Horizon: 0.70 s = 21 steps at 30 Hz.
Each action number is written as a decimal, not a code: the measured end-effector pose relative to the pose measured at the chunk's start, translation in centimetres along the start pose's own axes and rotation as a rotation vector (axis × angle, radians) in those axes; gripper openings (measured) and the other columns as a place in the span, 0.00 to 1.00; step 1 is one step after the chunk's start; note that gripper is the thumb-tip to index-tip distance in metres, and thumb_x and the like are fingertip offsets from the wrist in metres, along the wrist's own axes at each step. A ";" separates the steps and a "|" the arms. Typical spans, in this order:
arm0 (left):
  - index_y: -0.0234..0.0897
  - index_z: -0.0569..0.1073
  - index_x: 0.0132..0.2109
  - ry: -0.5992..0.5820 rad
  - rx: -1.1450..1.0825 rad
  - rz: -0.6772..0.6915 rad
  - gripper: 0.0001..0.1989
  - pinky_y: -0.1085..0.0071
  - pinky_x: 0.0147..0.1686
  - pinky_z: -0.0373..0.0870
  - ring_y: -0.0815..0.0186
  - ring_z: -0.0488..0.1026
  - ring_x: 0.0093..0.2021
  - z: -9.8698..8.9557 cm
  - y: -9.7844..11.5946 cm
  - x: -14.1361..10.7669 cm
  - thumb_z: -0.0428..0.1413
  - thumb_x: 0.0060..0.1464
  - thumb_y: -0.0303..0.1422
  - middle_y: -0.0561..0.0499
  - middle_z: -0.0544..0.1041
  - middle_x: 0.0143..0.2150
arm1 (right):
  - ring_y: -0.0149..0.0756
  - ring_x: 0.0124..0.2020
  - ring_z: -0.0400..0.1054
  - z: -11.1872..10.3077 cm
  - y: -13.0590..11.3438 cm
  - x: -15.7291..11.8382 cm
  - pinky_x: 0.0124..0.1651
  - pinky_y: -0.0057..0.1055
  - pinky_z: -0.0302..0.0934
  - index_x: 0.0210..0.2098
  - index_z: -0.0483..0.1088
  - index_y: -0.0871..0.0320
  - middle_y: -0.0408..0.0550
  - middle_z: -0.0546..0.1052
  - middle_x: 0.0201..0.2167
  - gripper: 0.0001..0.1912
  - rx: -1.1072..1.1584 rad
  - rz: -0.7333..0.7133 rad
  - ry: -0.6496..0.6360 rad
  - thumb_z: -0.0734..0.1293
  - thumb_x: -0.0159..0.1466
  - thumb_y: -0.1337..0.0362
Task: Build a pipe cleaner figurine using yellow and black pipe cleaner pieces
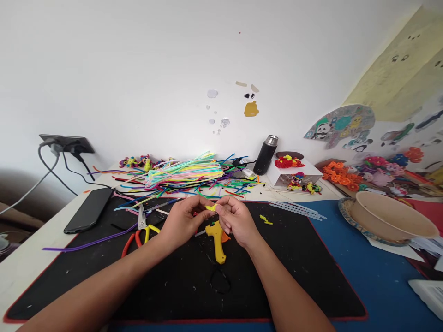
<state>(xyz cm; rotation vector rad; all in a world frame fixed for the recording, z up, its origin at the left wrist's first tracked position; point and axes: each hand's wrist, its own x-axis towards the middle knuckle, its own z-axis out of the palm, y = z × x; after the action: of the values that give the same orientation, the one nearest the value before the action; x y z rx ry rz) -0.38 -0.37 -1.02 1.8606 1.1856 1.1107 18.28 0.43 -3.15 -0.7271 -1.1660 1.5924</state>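
Observation:
Between the fingertips of both hands is a small yellow fuzzy piece [210, 208], above the black mat [166, 290]. My left hand [185, 216] pinches its left end, with a bit of red showing beneath the fingers. My right hand [236, 218] pinches the right end, fingers curled. Just below the hands a yellow glue gun [218, 242] lies on the mat, partly hidden by them. Several short yellow pieces [266, 220] lie right of my right hand. Left of my left hand are pliers with red handles [137, 239] and a tool with yellow handles [147, 233].
A phone [89, 210] lies at the left. Behind the mat are a pile of coloured pipe cleaners [187, 171], a black flask [266, 155] and a white box [277, 176]. Clear glue sticks [297, 210] and a round bowl [391, 214] are at the right.

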 end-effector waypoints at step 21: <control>0.38 0.82 0.40 -0.023 -0.078 -0.041 0.10 0.67 0.34 0.75 0.60 0.81 0.33 -0.3 -0.4 0.1 0.63 0.59 0.40 0.48 0.85 0.34 | 0.22 0.11 0.49 -0.1 0.3 0.0 0.16 0.22 0.42 0.36 0.70 0.55 0.28 0.59 0.12 0.20 0.053 0.021 -0.034 0.79 0.61 0.49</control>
<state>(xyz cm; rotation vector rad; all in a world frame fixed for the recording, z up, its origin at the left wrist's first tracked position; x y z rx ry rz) -0.75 -0.13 -1.17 1.7781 1.1461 1.0948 18.26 0.46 -3.46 -0.6827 -1.1393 1.6529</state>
